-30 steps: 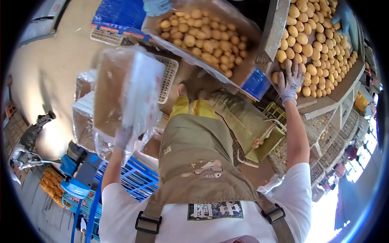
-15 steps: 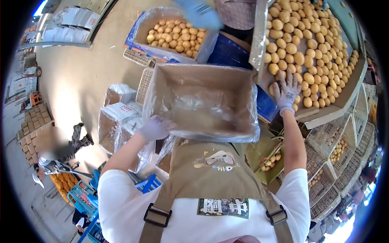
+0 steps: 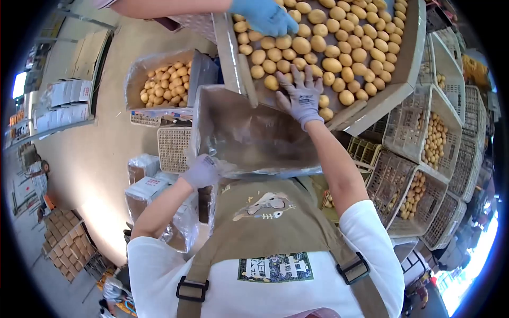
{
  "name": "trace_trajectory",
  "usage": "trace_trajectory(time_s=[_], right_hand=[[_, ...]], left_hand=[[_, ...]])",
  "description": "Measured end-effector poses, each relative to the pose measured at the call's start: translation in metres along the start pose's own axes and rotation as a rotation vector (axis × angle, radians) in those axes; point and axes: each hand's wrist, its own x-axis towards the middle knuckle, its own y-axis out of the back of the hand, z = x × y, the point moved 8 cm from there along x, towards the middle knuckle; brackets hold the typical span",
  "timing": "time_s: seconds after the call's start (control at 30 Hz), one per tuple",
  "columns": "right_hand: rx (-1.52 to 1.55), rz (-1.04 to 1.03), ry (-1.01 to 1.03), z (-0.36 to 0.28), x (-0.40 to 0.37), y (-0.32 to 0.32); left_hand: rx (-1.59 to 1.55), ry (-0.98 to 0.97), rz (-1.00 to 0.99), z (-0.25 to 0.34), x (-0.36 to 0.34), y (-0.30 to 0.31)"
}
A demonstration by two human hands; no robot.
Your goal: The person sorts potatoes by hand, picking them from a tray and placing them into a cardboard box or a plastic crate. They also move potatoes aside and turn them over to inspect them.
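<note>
A plastic-lined cardboard box (image 3: 254, 132) stands in front of my apron with nothing inside that shows. My left hand (image 3: 203, 170), in a pale glove, grips the box's lined near-left corner. Fingers spread, my right hand (image 3: 303, 98) lies on the near edge of the round yellow-brown produce, which looks like potatoes (image 3: 332, 64). They cover a sorting table with a raised rim (image 3: 379, 112). A co-worker's blue-gloved hand (image 3: 265, 17) touches the potatoes at the table's far left.
Beyond the box at left is another lined box (image 3: 197, 79) filled with potatoes. A plastic crate (image 3: 174, 148) and wrapped cartons (image 3: 148, 186) stand left of my box. Stacked crates (image 3: 389, 185), some holding potatoes, are on the right.
The view has swung right, so the table appears further left. My right hand still lies at the table's near edge. The co-worker's blue-gloved hand has moved from above the filled box onto the potatoes.
</note>
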Motion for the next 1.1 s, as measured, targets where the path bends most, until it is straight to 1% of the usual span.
trace_trajectory(time_s=[0.03,0.07,0.13,0.17,0.27,0.3,0.37,0.4,0.5,0.6,0.67,0.73,0.77,0.83,0.87,0.9,0.93,0.97,1.0,1.03,1.1], right_hand=[[0.012,-0.004,-0.004,0.000,0.000,0.000],[0.023,-0.005,-0.008,0.001,0.000,0.001],[0.023,-0.006,-0.012,0.002,0.001,0.001],[0.026,-0.014,-0.015,0.004,0.001,0.001],[0.041,-0.040,-0.031,0.004,0.002,-0.001],[0.038,-0.041,-0.032,0.005,0.002,-0.001],[0.029,-0.054,-0.029,0.004,0.000,0.000],[0.027,-0.066,-0.035,0.004,0.001,-0.002],[0.009,-0.129,-0.057,0.004,0.002,-0.001],[-0.006,-0.151,-0.066,0.003,0.004,-0.002],[0.001,-0.133,-0.065,-0.002,0.004,0.002],[0.020,-0.093,-0.030,-0.005,0.000,0.007],[0.138,-0.134,-0.009,-0.004,-0.003,0.008],[0.374,-0.214,0.030,-0.001,-0.012,0.017],[0.263,-0.183,-0.070,0.009,-0.017,0.029],[0.153,-0.152,-0.166,0.010,-0.018,0.057],[0.046,-0.122,-0.259,0.013,-0.024,0.077],[-0.002,-0.305,-0.158,0.011,-0.048,0.057],[-0.079,-0.467,-0.124,-0.003,-0.060,0.061],[-0.088,-0.509,-0.107,-0.009,-0.073,0.062],[-0.087,-0.578,-0.095,-0.010,-0.083,0.059]], left_hand=[[0.090,0.051,-0.105,0.012,0.014,0.026],[0.049,0.032,-0.045,0.008,0.025,0.030],[-0.037,0.000,0.078,-0.009,0.048,0.017],[0.012,-0.026,0.090,-0.029,0.069,-0.015],[0.056,-0.053,-0.002,-0.031,0.087,-0.039],[0.017,-0.031,-0.100,-0.033,0.094,-0.051],[0.143,-0.120,-0.203,-0.031,0.106,-0.072],[0.215,-0.166,-0.254,-0.030,0.109,-0.072],[0.174,-0.071,-0.179,-0.029,0.123,-0.050],[-1.375,0.235,0.030,-0.033,0.163,-0.026],[-1.923,0.466,-0.077,-0.021,0.184,-0.010],[-2.205,0.397,-0.024,-0.006,0.210,0.006],[-2.349,0.358,0.007,0.000,0.218,0.013],[-2.579,0.175,0.061,0.008,0.229,0.022],[-2.689,0.076,0.091,0.011,0.233,0.026],[-2.660,0.083,0.133,0.013,0.233,0.029],[-2.676,0.003,0.141,0.014,0.238,0.027],[-2.687,-0.072,0.150,0.012,0.244,0.024],[-2.692,-0.142,0.152,0.010,0.245,0.022],[-2.807,-0.024,0.088,0.014,0.241,0.023],[-2.825,0.134,0.108,0.017,0.236,0.029]])
